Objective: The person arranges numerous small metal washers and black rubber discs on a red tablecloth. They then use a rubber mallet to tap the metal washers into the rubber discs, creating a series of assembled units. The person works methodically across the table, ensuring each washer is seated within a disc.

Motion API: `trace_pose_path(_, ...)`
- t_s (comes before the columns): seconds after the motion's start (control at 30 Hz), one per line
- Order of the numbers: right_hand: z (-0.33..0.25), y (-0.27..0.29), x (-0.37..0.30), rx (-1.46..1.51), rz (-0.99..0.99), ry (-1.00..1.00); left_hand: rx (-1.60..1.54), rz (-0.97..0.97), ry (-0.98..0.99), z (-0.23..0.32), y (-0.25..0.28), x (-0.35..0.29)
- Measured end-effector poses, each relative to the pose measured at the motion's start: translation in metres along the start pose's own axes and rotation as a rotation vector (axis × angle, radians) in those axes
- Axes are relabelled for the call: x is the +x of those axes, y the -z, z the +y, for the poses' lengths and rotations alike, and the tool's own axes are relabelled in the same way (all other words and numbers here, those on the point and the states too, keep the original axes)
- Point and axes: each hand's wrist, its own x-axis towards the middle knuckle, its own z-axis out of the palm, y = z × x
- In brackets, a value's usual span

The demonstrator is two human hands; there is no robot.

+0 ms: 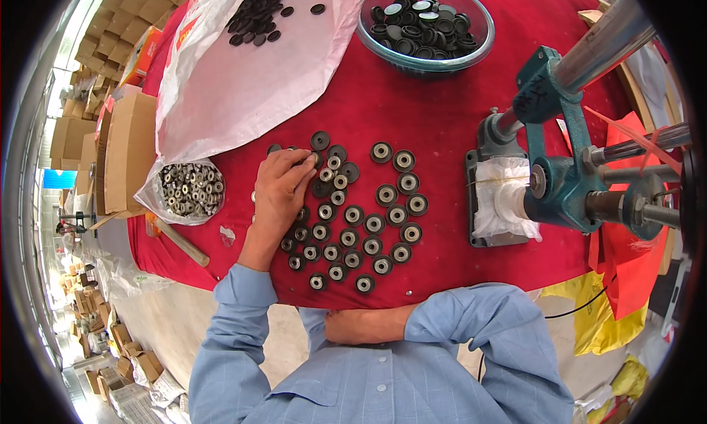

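Observation:
My left hand (282, 187) reaches over the red table, fingers together at the tips on a small round bearing (317, 159). Around the fingertips sit black round caps (320, 140), some bare and some with a metal bearing at the centre. To their right and nearer to me, several black caps with bearings in them (374, 223) are spread in loose rows. Bent across my body, my right forearm lies below the table's front edge. My right hand (340, 327) rests near my left elbow, its fingers hidden.
A clear bag of bearings (193, 192) and a tool handle (182, 243) lie left. Black caps lie on a white sack (250, 92) at the back, and more fill a clear bowl (427, 59). A green lever press (556, 181) stands right. Cardboard boxes (129, 155) stand left.

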Motion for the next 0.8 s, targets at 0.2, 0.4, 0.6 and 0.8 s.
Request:
trace_pose_path(0.2, -0.002, 0.000, -0.004, -0.051, 0.056, -0.019, 0.103, -0.043, -0.027, 0.004, 0.006, -0.007)
trace_pose_path(0.4, -0.003, 0.003, -0.003, -0.155, -0.008, -0.037, 0.001, -0.020, 0.038, 0.004, 0.009, 0.000)
trace_pose_path(0.6, 0.002, 0.006, -0.002, -0.054, -0.013, -0.010, -0.116, 0.023, 0.166, 0.039, 0.003, 0.007)
trace_pose_path(0.8, -0.001, -0.004, 0.004, 0.010, 0.015, -0.021, -0.061, 0.009, 0.153, 0.042, -0.007, 0.015)
